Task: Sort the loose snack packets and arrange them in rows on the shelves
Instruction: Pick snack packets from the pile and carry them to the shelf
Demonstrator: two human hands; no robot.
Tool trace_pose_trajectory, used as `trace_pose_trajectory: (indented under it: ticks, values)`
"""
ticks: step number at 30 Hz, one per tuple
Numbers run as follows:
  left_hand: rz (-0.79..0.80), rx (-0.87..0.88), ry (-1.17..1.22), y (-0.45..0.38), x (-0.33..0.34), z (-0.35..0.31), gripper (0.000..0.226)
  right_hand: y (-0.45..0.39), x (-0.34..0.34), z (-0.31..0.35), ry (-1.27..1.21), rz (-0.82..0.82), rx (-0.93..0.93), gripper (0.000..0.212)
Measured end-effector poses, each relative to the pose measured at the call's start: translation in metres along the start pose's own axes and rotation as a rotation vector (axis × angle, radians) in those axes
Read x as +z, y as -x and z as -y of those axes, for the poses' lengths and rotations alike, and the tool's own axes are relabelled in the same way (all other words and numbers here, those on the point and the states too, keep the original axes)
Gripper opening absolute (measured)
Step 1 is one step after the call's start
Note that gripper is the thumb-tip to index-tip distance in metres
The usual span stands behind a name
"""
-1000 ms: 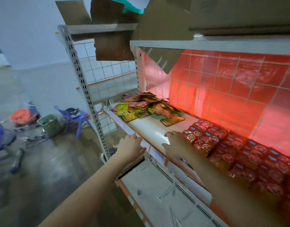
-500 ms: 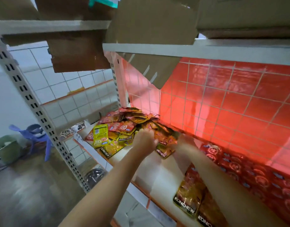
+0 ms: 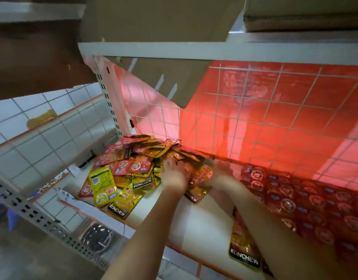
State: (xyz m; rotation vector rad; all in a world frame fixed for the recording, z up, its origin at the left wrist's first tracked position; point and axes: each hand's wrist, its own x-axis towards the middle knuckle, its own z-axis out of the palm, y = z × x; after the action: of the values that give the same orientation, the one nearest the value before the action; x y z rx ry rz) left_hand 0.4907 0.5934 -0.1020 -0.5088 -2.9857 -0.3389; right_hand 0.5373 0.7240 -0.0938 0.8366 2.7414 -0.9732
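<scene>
Since the earlier frame both hands have gone deeper into the loose packet heap (image 3: 137,164) at the shelf's (image 3: 202,229) back corner. Head view: the left hand (image 3: 175,175) lies on the pile, fingers seemingly curled to gather; the right hand (image 3: 220,174) cups its edge, grasp unclear. Red rows (image 3: 307,201) lie right, likely the pattern to extend.

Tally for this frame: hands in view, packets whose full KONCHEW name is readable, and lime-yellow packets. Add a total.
Hands: 2, left hand and right hand
KONCHEW packets: 3, at the heap's front, in the heap, and under the right arm
Lime-yellow packet: 1
Total: 6
The other packets overlap too much to count.
</scene>
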Motion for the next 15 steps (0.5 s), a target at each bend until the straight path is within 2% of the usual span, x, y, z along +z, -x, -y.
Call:
trace_pose_trajectory:
  ticks: [2, 6, 10, 15]
  values:
    - [-0.069, 0.066, -0.028, 0.003, -0.003, 0.007, 0.046, 0.008, 0.003, 0.001, -0.089, 0.008, 0.039, 0.099]
    - [0.027, 0.098, -0.039, 0.017, 0.002, 0.022, 0.048, 0.028, 0.006, 0.002, -0.199, -0.025, 0.059, 0.08]
    - [0.06, 0.148, -0.077, 0.032, -0.003, 0.03, 0.051, 0.044, 0.011, 0.002, -0.291, -0.009, 0.084, 0.072]
    - [0.083, 0.129, -0.036, 0.016, -0.012, 0.029, 0.058, 0.056, 0.017, 0.0, -0.587, 0.012, 0.077, 0.068]
